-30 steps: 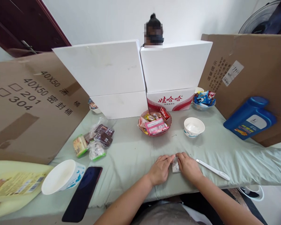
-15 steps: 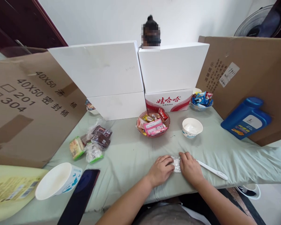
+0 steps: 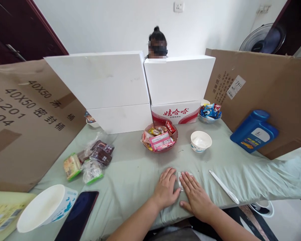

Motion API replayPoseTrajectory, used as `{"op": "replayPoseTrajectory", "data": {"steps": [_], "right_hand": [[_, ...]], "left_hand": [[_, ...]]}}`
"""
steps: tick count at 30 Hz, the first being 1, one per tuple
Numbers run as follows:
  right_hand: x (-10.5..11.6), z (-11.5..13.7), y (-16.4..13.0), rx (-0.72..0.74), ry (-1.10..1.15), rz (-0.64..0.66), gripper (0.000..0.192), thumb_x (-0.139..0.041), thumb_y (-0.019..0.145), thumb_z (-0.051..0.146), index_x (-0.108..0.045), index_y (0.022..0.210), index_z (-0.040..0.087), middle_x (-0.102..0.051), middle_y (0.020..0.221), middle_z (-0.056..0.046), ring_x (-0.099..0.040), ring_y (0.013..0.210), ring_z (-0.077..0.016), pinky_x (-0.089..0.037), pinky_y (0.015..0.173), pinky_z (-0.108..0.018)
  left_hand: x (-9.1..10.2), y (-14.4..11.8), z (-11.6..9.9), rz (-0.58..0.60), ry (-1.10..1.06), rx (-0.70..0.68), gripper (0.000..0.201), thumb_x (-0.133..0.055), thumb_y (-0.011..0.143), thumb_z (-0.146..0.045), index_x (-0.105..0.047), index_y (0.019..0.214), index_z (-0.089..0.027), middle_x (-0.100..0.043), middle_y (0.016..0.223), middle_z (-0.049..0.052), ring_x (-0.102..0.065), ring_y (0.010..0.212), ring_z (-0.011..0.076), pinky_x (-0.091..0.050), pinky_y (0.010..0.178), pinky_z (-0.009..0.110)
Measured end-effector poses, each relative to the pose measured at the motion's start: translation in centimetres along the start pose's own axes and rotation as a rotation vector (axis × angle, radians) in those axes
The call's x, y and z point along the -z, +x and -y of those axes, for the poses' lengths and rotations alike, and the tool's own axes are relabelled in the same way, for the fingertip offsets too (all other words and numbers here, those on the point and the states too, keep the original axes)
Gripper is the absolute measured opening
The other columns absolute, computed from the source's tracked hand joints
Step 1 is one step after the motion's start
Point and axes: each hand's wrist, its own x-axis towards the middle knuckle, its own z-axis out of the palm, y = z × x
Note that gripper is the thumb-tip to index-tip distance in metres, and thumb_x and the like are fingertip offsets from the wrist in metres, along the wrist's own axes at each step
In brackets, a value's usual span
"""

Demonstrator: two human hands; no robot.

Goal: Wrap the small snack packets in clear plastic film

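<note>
My right hand (image 3: 194, 192) lies flat, palm down, its fingers straight and close together over a clear plastic piece (image 3: 180, 182) on the green cloth (image 3: 137, 175). Only the edges of the plastic show around those fingers, mostly at nine o'clock; they press on it rather than grip it, and my thumb sticks out toward nine. My left hand (image 3: 167, 187) rests palm down just beside it, fingers loosely spread and grasping nothing (whether that thumb touches the plastic's near edge, I can't tell).

Taking the plastic as the centre of my clock, a pink bowl (image 3: 175, 136) full of wrapped sweets (image 3: 162, 140) stands at eleven o'clock, and a white paper bowl (image 3: 199, 148) sits at one. A slim white tool (image 3: 223, 186) lies at three, slanting toward the table's edge and apart from my right hand. The blue bottle (image 3: 254, 132) leans against the cardboard at two o'clock. Brown-wrapped snacks (image 3: 101, 155) are heaped between nine and ten, while my phone (image 3: 76, 216) lies at eight with another paper bowl (image 3: 66, 204) just beyond it. Near twelve, a person (image 3: 157, 35) shows above the white boxes (image 3: 97, 80).
</note>
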Motion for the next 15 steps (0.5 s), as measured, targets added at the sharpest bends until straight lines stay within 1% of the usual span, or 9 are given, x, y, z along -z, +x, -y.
{"op": "replayPoseTrajectory", "data": {"steps": [3,4,6,9,11,12,13,14,15], "right_hand": [[0.3,0.6,-0.7,-0.051,0.061,-0.047,0.048,-0.049,0.091,0.022,-0.047,0.138,0.017,-0.051,0.14,-0.012,-0.045,0.13,-0.0252,-0.042,0.104,-0.044],[0.5,0.7,-1.0,-0.058,0.105,-0.059,0.042,-0.045,0.091,0.015,-0.053,0.132,0.02,-0.057,0.133,-0.01,-0.051,0.123,-0.0226,-0.045,0.101,-0.041],[1.3,0.1,-1.3,-0.04,0.209,-0.072,0.037,-0.041,0.091,0.01,-0.061,0.119,0.022,-0.066,0.115,-0.007,-0.06,0.104,-0.0186,-0.05,0.091,-0.036],[4.1,-3.3,0.0,-0.053,0.247,-0.173,0.03,-0.04,0.094,0.014,-0.065,0.109,0.022,-0.069,0.098,-0.006,-0.062,0.09,-0.0168,-0.052,0.081,-0.031],[6.9,-6.8,2.3,-0.196,0.13,-0.304,0.027,-0.043,0.095,0.021,-0.067,0.105,0.021,-0.068,0.103,-0.008,-0.06,0.099,-0.0196,-0.048,0.089,-0.035],[8.3,-8.6,3.8,-0.289,0.046,-0.324,0.025,-0.045,0.094,0.025,-0.069,0.101,0.021,-0.067,0.105,-0.01,-0.059,0.103,-0.022,-0.046,0.091,-0.038],[9.4,-10.4,5.5,-0.411,-0.046,-0.262,0.025,-0.047,0.094,0.028,-0.07,0.102,0.022,-0.065,0.109,-0.01,-0.056,0.107,-0.0245,-0.044,0.093,-0.041],[10.3,-11.9,7.2,-0.536,-0.12,-0.143,0.027,-0.046,0.094,0.029,-0.07,0.105,0.023,-0.063,0.114,-0.011,-0.054,0.111,-0.027,-0.042,0.094,-0.043],[10.9,-13.3,8.9,-0.616,-0.147,0.025,0.029,-0.044,0.095,0.028,-0.068,0.111,0.023,-0.061,0.118,-0.011,-0.052,0.115,-0.0276,-0.04,0.096,-0.044]], "left_hand": [[0.0,-0.1,0.2,-0.022,-0.008,0.013,0.023,-0.058,0.076,-0.019,-0.057,0.099,-0.018,-0.055,0.129,0.014,-0.046,0.125,0.032,-0.042,0.102,0.055],[0.0,-0.1,0.2,-0.022,-0.011,0.011,0.022,-0.057,0.076,-0.017,-0.057,0.098,-0.018,-0.056,0.128,0.013,-0.047,0.124,0.031,-0.042,0.102,0.054],[0.0,0.0,0.4,-0.019,-0.009,0.01,0.022,-0.055,0.076,-0.014,-0.056,0.098,-0.018,-0.056,0.127,0.012,-0.047,0.123,0.0303,-0.043,0.101,0.054],[-0.1,0.1,0.4,-0.009,0.008,0.01,0.024,-0.055,0.074,-0.012,-0.056,0.098,-0.018,-0.056,0.127,0.013,-0.047,0.123,0.0311,-0.044,0.1,0.055],[-0.1,0.1,0.4,0.001,0.016,0.018,0.023,-0.054,0.075,-0.012,-0.056,0.097,-0.017,-0.056,0.126,0.013,-0.046,0.123,0.0312,-0.043,0.1,0.055],[-0.2,0.1,0.3,0.004,0.017,0.026,0.022,-0.054,0.076,-0.012,-0.056,0.097,-0.017,-0.056,0.127,0.013,-0.046,0.124,0.0311,-0.043,0.101,0.055],[-0.2,0.1,0.3,0.007,0.017,0.033,0.022,-0.054,0.076,-0.012,-0.056,0.097,-0.017,-0.055,0.127,0.013,-0.045,0.124,0.0309,-0.042,0.101,0.054],[-0.2,0.1,0.3,0.01,0.017,0.038,0.022,-0.054,0.076,-0.012,-0.056,0.097,-0.017,-0.055,0.127,0.013,-0.045,0.124,0.0308,-0.042,0.102,0.054],[-0.2,0.1,0.3,0.012,0.014,0.043,0.022,-0.055,0.076,-0.012,-0.057,0.097,-0.017,-0.055,0.127,0.012,-0.045,0.124,0.0307,-0.041,0.102,0.053]]}}
